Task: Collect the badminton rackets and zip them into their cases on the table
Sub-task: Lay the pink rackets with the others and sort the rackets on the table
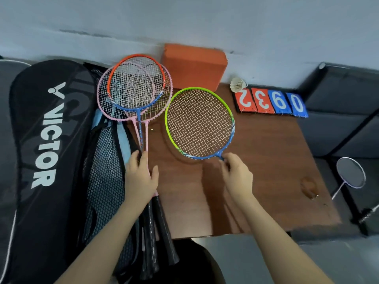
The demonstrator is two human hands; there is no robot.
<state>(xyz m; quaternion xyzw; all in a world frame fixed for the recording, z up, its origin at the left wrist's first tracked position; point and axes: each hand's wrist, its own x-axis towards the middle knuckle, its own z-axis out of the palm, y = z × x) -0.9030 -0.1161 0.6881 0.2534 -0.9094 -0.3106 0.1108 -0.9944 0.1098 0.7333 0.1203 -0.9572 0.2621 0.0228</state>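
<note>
Fingers of the right hand are pinched on the shaft of the green racket, whose head is held low over the tabletop. Shafts of three stacked rackets, two pink and one orange-blue, are gripped by the left hand. Mesh cases and a black Victor bag are seen at left. One dark racket is seen off the tabletop at right.

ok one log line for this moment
left hand grips racket bundle | right hand pinches green racket | cases unzipped: cannot tell
</note>
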